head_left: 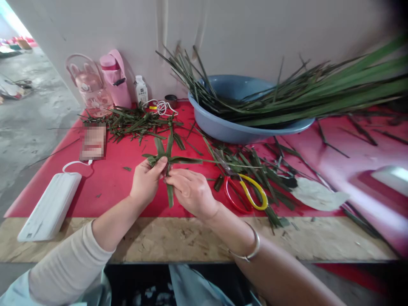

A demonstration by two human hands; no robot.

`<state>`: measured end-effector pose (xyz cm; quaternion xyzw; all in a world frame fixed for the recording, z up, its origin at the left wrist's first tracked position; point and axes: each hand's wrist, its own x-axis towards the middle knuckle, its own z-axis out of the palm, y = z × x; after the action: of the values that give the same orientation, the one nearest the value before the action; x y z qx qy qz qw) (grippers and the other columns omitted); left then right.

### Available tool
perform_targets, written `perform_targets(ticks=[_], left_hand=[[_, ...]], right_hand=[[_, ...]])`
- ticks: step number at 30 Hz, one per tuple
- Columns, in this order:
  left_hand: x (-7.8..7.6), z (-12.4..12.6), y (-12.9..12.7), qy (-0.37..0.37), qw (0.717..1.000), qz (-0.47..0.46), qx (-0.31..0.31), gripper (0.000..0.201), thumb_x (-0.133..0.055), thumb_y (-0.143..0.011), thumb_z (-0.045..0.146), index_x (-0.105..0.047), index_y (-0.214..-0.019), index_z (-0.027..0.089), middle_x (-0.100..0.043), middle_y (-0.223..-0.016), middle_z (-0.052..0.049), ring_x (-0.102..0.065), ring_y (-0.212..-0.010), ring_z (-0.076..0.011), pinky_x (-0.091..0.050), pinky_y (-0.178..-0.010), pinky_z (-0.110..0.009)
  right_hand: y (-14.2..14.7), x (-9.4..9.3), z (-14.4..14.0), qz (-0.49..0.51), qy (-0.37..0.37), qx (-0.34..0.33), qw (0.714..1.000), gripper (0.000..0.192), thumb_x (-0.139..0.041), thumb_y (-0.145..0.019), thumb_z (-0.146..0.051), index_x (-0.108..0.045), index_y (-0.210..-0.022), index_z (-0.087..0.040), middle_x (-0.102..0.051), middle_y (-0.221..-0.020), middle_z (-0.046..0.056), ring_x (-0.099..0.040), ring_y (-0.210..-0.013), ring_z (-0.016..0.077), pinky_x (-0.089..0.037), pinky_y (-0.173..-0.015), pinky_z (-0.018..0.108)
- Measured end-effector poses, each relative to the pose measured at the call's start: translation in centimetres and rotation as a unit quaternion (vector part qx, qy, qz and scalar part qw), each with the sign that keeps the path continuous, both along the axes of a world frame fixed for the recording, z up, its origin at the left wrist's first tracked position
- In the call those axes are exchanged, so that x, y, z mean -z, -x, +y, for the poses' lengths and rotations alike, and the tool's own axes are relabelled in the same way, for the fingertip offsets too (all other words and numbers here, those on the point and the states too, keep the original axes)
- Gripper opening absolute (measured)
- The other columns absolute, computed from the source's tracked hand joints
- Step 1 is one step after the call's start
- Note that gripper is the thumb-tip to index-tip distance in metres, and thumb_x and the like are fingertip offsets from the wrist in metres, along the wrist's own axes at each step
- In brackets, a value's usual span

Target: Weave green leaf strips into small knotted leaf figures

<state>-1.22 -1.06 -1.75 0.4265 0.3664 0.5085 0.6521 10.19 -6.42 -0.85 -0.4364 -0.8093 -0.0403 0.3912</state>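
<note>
Between my hands is a woven piece of green leaf strips (167, 149), its strips sticking out upward, to the right and downward. My left hand (147, 178) is closed on it from the left, thumb pressed over the crossing of the strips. My right hand (193, 190) pinches the piece just below and right of that crossing, near the strip that hangs down. Part of the weave is hidden behind the fingers. To the right of my right hand lie scissors (245, 193) with one red and one yellow handle loop, their blades among leaf scraps (258, 168).
A blue basin (248, 129) holds long green leaves (334, 91) that reach far right. Cut leaf pieces (137, 123) are heaped back left, before a pink bottle (116, 80), a clear rabbit-eared bottle (94, 91) and a small white bottle (140, 90). A white power bank (51, 206) lies front left.
</note>
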Motion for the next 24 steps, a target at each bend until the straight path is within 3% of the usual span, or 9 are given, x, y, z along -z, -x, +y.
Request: perform_targets(ticks=[3,6,8,9,11,13,16,19,24], left_hand=[[-0.5,0.6,0.4,0.019,0.999,0.01,0.031,0.024,-0.068,-0.06,0.03,-0.053,-0.053,0.013,-0.047,-0.044,0.006,-0.039,-0.041,-0.0032,-0.032,-0.042,-0.017],[-1.3,1.0,1.0,0.046,0.997,0.021,0.066,0.024,-0.072,-0.054,0.031,-0.057,-0.058,0.012,-0.054,-0.049,0.004,-0.046,-0.045,-0.0047,-0.038,-0.046,-0.017],[-1.6,1.0,1.2,0.046,0.995,0.028,0.089,0.026,-0.072,-0.052,0.033,-0.06,-0.062,0.012,-0.058,-0.054,0.002,-0.051,-0.05,-0.0065,-0.043,-0.052,-0.019],[-1.7,0.9,1.3,0.04,0.993,0.034,0.103,0.027,-0.072,-0.053,0.033,-0.061,-0.064,0.012,-0.06,-0.057,0.001,-0.052,-0.051,-0.0071,-0.045,-0.054,-0.021],[-1.7,0.8,1.4,0.024,0.99,0.049,0.129,0.026,-0.072,-0.054,0.034,-0.062,-0.067,0.012,-0.062,-0.06,0.001,-0.054,-0.054,-0.0079,-0.046,-0.058,-0.022],[-1.6,0.8,1.5,0.006,0.987,0.06,0.148,0.026,-0.071,-0.055,0.034,-0.063,-0.067,0.012,-0.062,-0.061,0.0,-0.055,-0.056,-0.0088,-0.047,-0.061,-0.024],[-1.7,0.9,1.7,-0.025,0.986,0.051,0.155,0.025,-0.07,-0.056,0.032,-0.063,-0.069,0.012,-0.063,-0.064,-0.001,-0.057,-0.06,-0.0111,-0.048,-0.067,-0.027],[-2.4,0.9,2.0,-0.039,0.987,-0.025,0.155,0.031,-0.068,-0.06,0.031,-0.062,-0.085,0.015,-0.065,-0.076,-0.004,-0.06,-0.07,-0.0142,-0.047,-0.071,-0.028],[-3.0,0.9,2.1,0.068,0.967,-0.182,0.167,0.03,-0.051,-0.071,0.039,-0.059,-0.091,0.017,-0.065,-0.077,-0.007,-0.061,-0.071,-0.0173,-0.047,-0.063,-0.029]], right_hand=[[-1.0,-1.4,-0.4,0.009,0.033,-0.008,0.999,0.026,-0.036,-0.08,-0.006,-0.058,-0.088,-0.018,-0.065,-0.087,0.005,-0.059,-0.082,0.0141,-0.048,-0.072,0.026],[-2.4,-3.5,0.1,0.084,0.044,0.108,0.99,0.018,-0.044,-0.078,-0.014,-0.058,-0.09,-0.017,-0.063,-0.09,0.007,-0.056,-0.088,0.0182,-0.044,-0.08,0.034],[-3.0,-4.5,1.0,0.116,0.163,0.125,0.972,0.014,-0.054,-0.074,-0.026,-0.06,-0.081,-0.017,-0.063,-0.085,0.007,-0.057,-0.084,0.02,-0.043,-0.078,0.036],[-3.1,-4.7,1.5,0.135,0.257,0.094,0.952,0.016,-0.056,-0.072,-0.031,-0.06,-0.078,-0.016,-0.063,-0.08,0.006,-0.058,-0.078,0.019,-0.044,-0.075,0.034],[-3.1,-4.7,2.6,0.198,0.417,0.011,0.887,0.019,-0.06,-0.069,-0.034,-0.06,-0.073,-0.016,-0.063,-0.07,0.003,-0.057,-0.066,0.0146,-0.045,-0.065,0.029],[-2.8,-4.1,3.2,0.28,0.491,-0.028,0.824,0.02,-0.064,-0.064,-0.033,-0.058,-0.069,-0.014,-0.059,-0.059,-0.001,-0.052,-0.053,0.0093,-0.043,-0.053,0.022],[-2.1,-3.3,3.5,0.384,0.512,-0.021,0.768,0.025,-0.07,-0.056,-0.032,-0.055,-0.064,-0.014,-0.05,-0.045,-0.007,-0.039,-0.037,0.0036,-0.03,-0.037,0.017],[-1.5,-3.0,3.4,0.484,0.498,-0.023,0.72,0.029,-0.073,-0.051,-0.032,-0.051,-0.06,-0.015,-0.045,-0.041,-0.009,-0.033,-0.032,0.002,-0.019,-0.031,0.015],[0.2,-3.8,3.3,0.658,0.415,-0.024,0.627,0.038,-0.074,-0.048,-0.029,-0.038,-0.055,-0.018,-0.044,-0.039,-0.01,-0.03,-0.03,0.0011,-0.015,-0.029,0.012]])
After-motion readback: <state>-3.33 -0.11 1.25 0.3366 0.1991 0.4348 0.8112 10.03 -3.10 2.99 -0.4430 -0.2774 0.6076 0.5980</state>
